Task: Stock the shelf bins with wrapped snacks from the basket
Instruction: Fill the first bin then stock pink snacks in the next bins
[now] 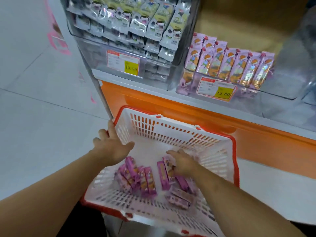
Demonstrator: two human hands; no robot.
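Down at the bottom of the head view, two bare forearms reach into the white slotted plastic basket with the red rim (196, 134), and this is the pick-up step.

Left hand (112, 147) lies flat on the basket's left rim, fingers straight and spread, steadying it. Right hand (181, 162) is down among the pink-and-purple wrapped snack bars (147, 183), fingers curling over a small upright bunch (164, 173); how many it has, I cannot tell, the hand covers them. The rest lie loose on the basket floor, some on edge, some flat near the front.

Up on the shelf, the clear plastic bin on the right (282, 89), with a yellow price tag (222, 94) on its front, already has a row of the same pink bars (230, 65) standing along its left part. Its right part looks unfilled. Beside it, the left clear bin (95, 53) is packed with silver-grey pouches (145, 23).

My read: gather bars that already face one way, square them against the basket floor, lift them as one block, and keep that left hand planted so the basket doesn't tip. Slippery wrappers could fan out in a loose grip.
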